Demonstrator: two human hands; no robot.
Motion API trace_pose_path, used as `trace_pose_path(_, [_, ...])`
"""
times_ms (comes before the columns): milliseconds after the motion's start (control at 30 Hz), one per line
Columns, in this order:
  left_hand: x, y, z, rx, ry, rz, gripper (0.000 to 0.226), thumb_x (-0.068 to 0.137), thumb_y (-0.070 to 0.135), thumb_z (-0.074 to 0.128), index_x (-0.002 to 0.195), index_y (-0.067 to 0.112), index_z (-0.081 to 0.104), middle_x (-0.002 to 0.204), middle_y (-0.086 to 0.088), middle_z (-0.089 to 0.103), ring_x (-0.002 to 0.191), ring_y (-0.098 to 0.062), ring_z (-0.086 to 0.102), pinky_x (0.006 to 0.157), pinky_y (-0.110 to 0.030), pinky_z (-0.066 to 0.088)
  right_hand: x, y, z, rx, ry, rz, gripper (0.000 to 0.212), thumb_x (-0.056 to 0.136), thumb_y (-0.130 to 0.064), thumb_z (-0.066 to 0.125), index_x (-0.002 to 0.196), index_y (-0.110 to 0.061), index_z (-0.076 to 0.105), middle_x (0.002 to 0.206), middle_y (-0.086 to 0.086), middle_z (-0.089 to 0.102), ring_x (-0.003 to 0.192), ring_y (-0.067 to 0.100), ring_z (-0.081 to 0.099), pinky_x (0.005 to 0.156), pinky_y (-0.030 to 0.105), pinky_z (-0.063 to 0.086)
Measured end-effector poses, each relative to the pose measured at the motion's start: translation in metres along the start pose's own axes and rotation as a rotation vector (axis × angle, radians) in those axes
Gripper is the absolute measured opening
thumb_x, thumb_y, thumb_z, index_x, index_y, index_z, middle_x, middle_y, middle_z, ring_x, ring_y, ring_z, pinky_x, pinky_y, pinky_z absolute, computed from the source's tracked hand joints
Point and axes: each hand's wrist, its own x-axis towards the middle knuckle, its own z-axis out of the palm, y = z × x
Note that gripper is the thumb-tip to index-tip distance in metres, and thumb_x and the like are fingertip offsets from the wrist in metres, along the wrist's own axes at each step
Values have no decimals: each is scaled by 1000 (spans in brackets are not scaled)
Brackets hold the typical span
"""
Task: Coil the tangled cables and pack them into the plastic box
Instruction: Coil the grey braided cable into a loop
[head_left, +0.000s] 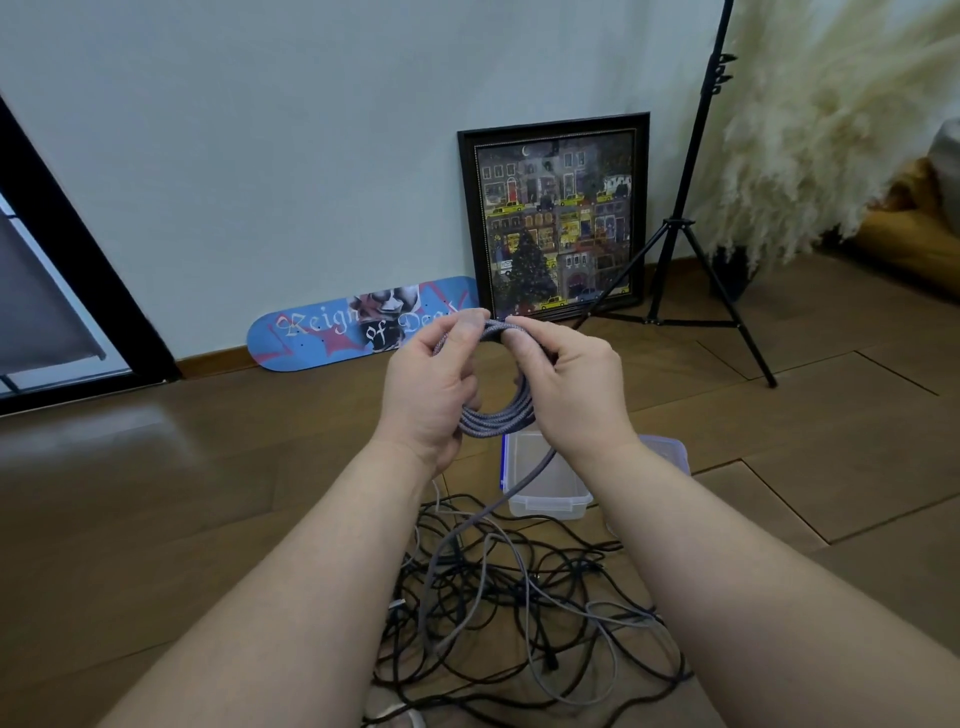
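A braided grey-purple cable (496, 420) is wound into a round coil held up in front of me. My left hand (431, 384) grips the coil's left side, and my right hand (566, 379) pinches its top right. The cable's loose tail (467, 525) hangs down into a tangle of black, grey and white cables (519, 613) on the wooden floor. A clear plastic box (545, 501) with no lid on it stands on the floor just beyond the tangle, below my hands. Its inside looks bare, though my right wrist hides part of it.
A blue skateboard deck (332, 327) and a framed picture (558, 218) lean against the wall ahead. A black tripod (680, 223) stands at the right, with pale pampas grass (821, 114) beyond it. A clear lid (670, 452) lies right of the box.
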Motion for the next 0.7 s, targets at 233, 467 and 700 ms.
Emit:
trace_pose_path(233, [3, -4, 1, 242, 45, 196, 16, 94, 8, 61, 99, 22, 67, 57, 16, 55, 47, 0, 47, 54, -16, 37, 5, -2, 6, 376, 6, 294, 19, 96, -17, 59, 110, -13, 72, 86, -1, 71, 73, 16, 65, 67, 38, 58])
trace_pose_path(467, [3, -8, -2, 372, 136, 291, 20, 97, 11, 57, 98, 29, 66, 57, 13, 54, 54, -5, 48, 59, -22, 39, -1, -7, 12, 352, -130, 325, 36, 105, -25, 38, 137, -17, 53, 103, -11, 64, 80, -1, 64, 89, 31, 51])
trace_pose_path(700, [-2, -6, 2, 493, 68, 359, 22, 101, 16, 52, 106, 34, 63, 102, -34, 60, 89, -51, 52, 72, -48, 50, -3, -8, 5, 417, -188, 318, 22, 105, -27, 38, 116, -26, 57, 75, 2, 56, 59, 14, 59, 68, 40, 50])
